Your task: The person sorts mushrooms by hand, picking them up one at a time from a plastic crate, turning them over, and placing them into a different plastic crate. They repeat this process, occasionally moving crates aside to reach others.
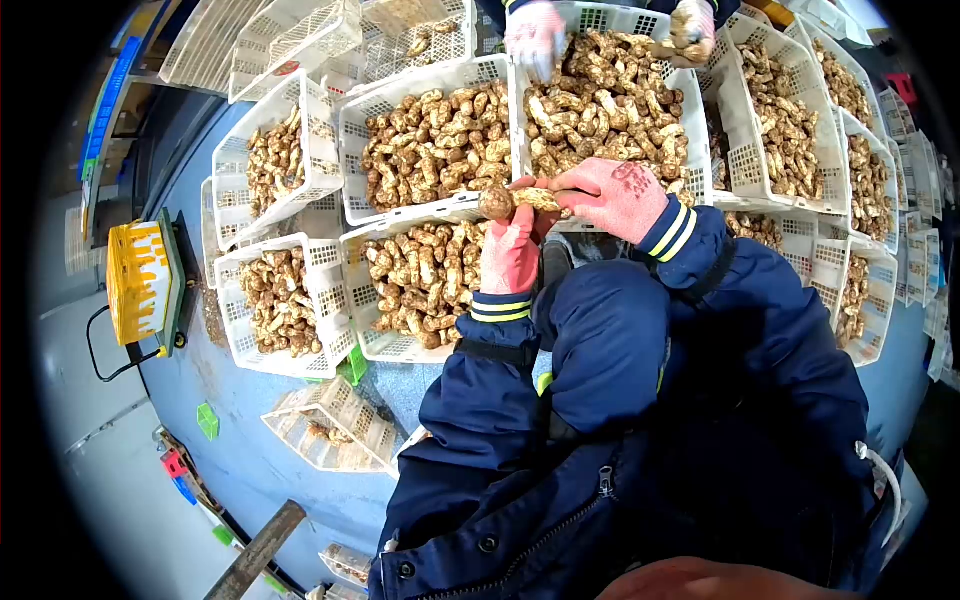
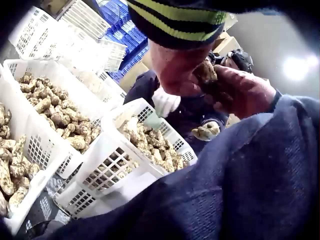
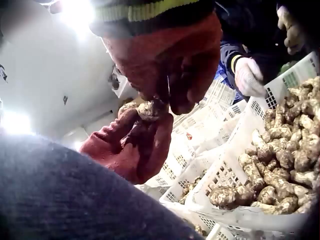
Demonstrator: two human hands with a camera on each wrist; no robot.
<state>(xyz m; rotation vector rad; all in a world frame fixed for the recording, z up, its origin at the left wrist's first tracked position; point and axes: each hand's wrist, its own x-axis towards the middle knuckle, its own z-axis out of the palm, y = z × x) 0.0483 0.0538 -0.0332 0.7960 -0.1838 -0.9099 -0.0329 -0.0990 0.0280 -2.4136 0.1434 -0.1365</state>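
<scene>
1 mushroom (image 1: 515, 200) is held between 2 red-gloved hands in front of the person's chest, in the air over the near edge of the crates. The left hand (image 1: 510, 250) comes up from below with thumb and fingers curled round the rounder end. The right hand (image 1: 615, 195) reaches in from the right, its bent fingers pinching the paler end. Left of the hands, 4 white crates (image 1: 352, 160) full of mushrooms stand in 2 rows of 2, and 1 large crate (image 1: 700, 130), also full, lies just beyond the hands. More crates curve away on the right, too crowded to count. At the large crate's far rim are 2 white-gloved hands (image 1: 535, 35) of a second person. Further left on the blue floor (image 1: 250, 470) stand 1 yellow device (image 1: 140, 280) and 1 tipped crate (image 1: 330, 420), almost bare. Only the head view shows this whole layout. The left wrist view alone shows 1 stack of blue crates (image 2: 122, 20) behind the white ones. The right wrist view looks up from beneath: there alone the right fingertips are seen closing on the mushroom from above while the left thumb and fingers cup it from underneath, with 2 bright lights (image 3: 75, 10) overhead.
</scene>
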